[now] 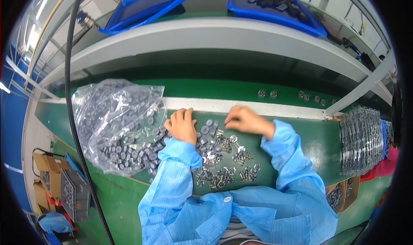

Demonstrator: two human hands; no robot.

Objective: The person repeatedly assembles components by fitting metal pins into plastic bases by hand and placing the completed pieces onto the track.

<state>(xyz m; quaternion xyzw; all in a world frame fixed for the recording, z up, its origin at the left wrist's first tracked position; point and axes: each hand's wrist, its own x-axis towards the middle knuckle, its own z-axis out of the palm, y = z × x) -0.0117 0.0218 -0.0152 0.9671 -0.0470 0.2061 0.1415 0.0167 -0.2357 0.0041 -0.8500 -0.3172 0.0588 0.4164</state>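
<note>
My left hand [182, 126] lies palm down by the white rail, its fingers spread over the edge of a heap of small grey round plastic parts [148, 154]. Those parts spill from a clear plastic bag [116, 116] on the left. To its right, my right hand [246, 121] hovers above the green bench, fingertips pinched together and slightly blurred; what is between them, if anything, cannot be made out. Just below the hands sit piles of small metal parts with prongs [221, 176]. A few grey parts [208, 127] stand between the hands.
A white rail [206, 104] edges a green conveyor belt [206, 87] carrying several small assembled parts [273, 94]. Stacked clear trays [360, 141] stand at right. Overhead, a shelf bears blue trays [275, 13]. A black cable [71, 94] hangs at left, near boxes [49, 167].
</note>
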